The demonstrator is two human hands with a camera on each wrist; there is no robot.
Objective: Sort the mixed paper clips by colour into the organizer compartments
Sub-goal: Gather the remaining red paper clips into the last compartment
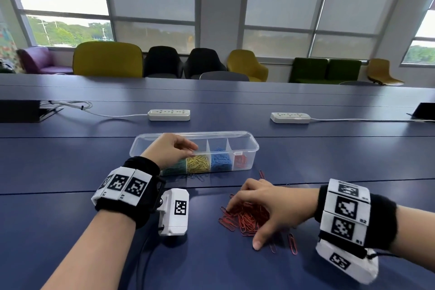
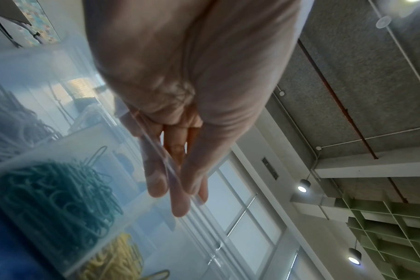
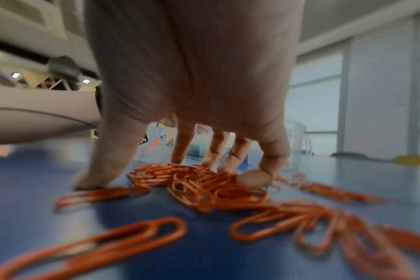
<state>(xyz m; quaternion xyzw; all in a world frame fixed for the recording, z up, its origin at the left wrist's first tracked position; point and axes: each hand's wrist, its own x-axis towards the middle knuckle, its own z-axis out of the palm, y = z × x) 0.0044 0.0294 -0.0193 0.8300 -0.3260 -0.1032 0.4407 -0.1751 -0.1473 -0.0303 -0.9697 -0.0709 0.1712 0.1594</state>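
A clear plastic organizer point(image 1: 244, 135) lies across the blue table and holds green clips point(image 1: 175, 168), yellow clips point(image 1: 198, 163), blue clips point(image 1: 220, 162) and red clips point(image 1: 240, 160) in separate compartments. My left hand point(image 1: 190, 148) hovers over its left part, fingers straight and close together above the rim; no clip shows in them. In the left wrist view the left hand point(image 2: 180, 189) reaches past the organizer wall point(image 2: 36, 157), beside the green clips point(image 2: 55, 199). My right hand point(image 1: 244, 223) claws over a pile of red clips point(image 1: 233, 220), fingers curled round it. The right wrist view shows the right hand point(image 3: 156, 176) with thumb and fingertips on the table around the pile point(image 3: 204, 187).
A few dark clips point(image 1: 197, 176) lie just in front of the organizer. Loose red clips point(image 1: 292, 243) are scattered around the pile. Two white power strips point(image 1: 169, 115) point(image 1: 290, 117) with cables sit beyond the box. Chairs line the far side.
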